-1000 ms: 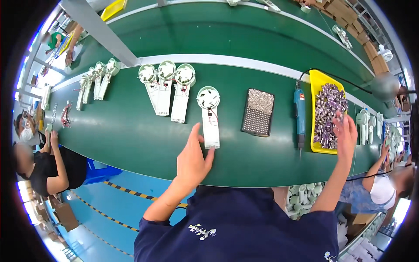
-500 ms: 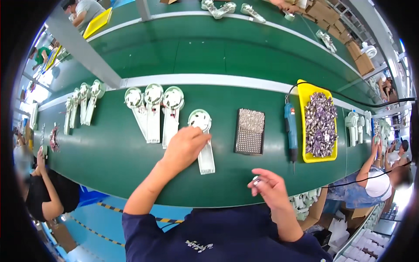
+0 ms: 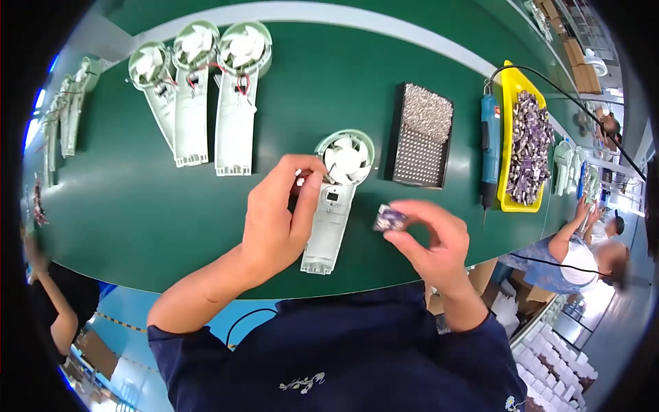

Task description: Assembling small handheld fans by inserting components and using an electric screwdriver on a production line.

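In front of me a pale green handheld fan half-shell (image 3: 328, 230) lies on the bench, its white fan wheel (image 3: 345, 161) set in the round head. My left hand (image 3: 278, 209) is at the neck of this shell, thumb and forefinger pinched on a small white connector (image 3: 300, 181). Fingers hide part of the wires there. Right of the shell, my right hand (image 3: 434, 240) holds a small purple circuit board (image 3: 389, 218) with silvery parts between thumb and fingers, above the bench.
A black screw tray (image 3: 400, 130) stands beyond my right hand. Farther right lie a blue electric screwdriver (image 3: 490, 137) and a yellow tray (image 3: 519, 207) heaped with purple boards. Several fan shells (image 3: 235, 130) lie at left. Co-workers sit on both sides.
My view has moved closer to the bench. The right hand has brought the circuit board up nearer the fan shell. My left hand now pinches the connector beside the shell's neck.
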{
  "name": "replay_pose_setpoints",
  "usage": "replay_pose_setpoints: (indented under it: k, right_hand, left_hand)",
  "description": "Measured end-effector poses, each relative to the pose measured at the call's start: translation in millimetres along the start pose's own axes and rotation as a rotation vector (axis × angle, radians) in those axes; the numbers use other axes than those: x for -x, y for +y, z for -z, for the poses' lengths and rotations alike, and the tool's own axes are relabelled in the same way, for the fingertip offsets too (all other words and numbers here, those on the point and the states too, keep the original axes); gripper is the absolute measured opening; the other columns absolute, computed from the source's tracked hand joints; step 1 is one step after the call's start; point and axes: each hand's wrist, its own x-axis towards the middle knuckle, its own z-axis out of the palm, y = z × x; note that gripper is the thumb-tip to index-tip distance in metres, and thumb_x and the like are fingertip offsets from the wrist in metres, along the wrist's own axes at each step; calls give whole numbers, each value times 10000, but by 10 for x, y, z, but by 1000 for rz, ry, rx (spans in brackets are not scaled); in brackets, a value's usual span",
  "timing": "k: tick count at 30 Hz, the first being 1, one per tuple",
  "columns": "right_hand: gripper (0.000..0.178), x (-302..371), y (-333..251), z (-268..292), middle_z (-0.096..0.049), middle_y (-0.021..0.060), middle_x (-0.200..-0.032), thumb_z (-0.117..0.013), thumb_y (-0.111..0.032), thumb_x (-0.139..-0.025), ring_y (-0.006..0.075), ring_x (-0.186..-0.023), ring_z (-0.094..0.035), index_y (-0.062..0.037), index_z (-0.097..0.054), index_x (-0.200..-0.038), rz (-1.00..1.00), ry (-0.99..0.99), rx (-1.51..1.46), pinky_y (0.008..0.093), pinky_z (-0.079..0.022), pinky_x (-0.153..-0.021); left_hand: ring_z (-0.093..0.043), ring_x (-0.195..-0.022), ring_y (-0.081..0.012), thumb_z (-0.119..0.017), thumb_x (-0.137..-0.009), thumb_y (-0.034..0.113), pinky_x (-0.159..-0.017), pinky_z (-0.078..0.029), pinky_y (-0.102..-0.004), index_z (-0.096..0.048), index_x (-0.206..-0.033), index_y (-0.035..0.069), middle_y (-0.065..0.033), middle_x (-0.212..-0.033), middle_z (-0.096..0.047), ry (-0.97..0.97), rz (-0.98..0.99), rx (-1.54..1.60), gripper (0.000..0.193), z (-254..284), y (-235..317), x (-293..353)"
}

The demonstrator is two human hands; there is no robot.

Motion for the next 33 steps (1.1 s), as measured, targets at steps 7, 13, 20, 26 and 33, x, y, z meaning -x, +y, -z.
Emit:
replay_pose_setpoints:
  k: [7, 13, 20, 26, 33]
  right_hand:
    - [430, -165, -86, -356, -702, 114, -919, -829, 63, -779, 176, -765, -664, 22, -722, -1193, 172, -43, 237, 280, -535, -686]
    - [391, -130, -38, -387, -720, 109, -927, -831, 60, -778, 192, -779, -659, 26, -731, -1155, 81, 26, 219, 289, -533, -708]
    - [371, -147, -10, -477, -537, 60, -1062, -862, -14, -786, 163, -891, -558, -6, -746, -1139, 85, 58, 221, 271, -480, -750]
    - [369, -152, -20, -513, -547, 67, -1049, -863, 1, -781, 159, -884, -572, -11, -743, -1129, 53, 38, 208, 277, -495, -744]
    - [378, -152, -109, -499, -559, 76, -1047, -859, 21, -774, 172, -871, -595, -16, -743, -1132, 35, 30, 304, 288, -506, -720]
  left_hand:
    - [-633, -701, -251, -619, -976, -37, -631, -529, -329, -625, -1085, -6, -118, -944, -656, 19, -110, -13, 114, 13, -73, 8]
    - [-620, -702, -247, -663, -947, -35, -604, -511, -330, -640, -1061, 10, -110, -945, -642, 19, -104, 26, 125, -7, -95, 7]
    - [-653, -740, -256, -671, -943, -32, -635, -551, -327, -647, -1048, 12, -108, -958, -650, 4, -74, 4, 116, -15, -58, -5]
    - [-677, -771, -263, -680, -938, -28, -666, -583, -328, -644, -1032, 12, -111, -961, -658, 5, -73, 15, 108, -31, -78, 8]
    - [-667, -759, -267, -689, -924, -38, -650, -553, -337, -644, -1026, 12, -115, -940, -653, 3, -85, 13, 122, -32, -96, 18]
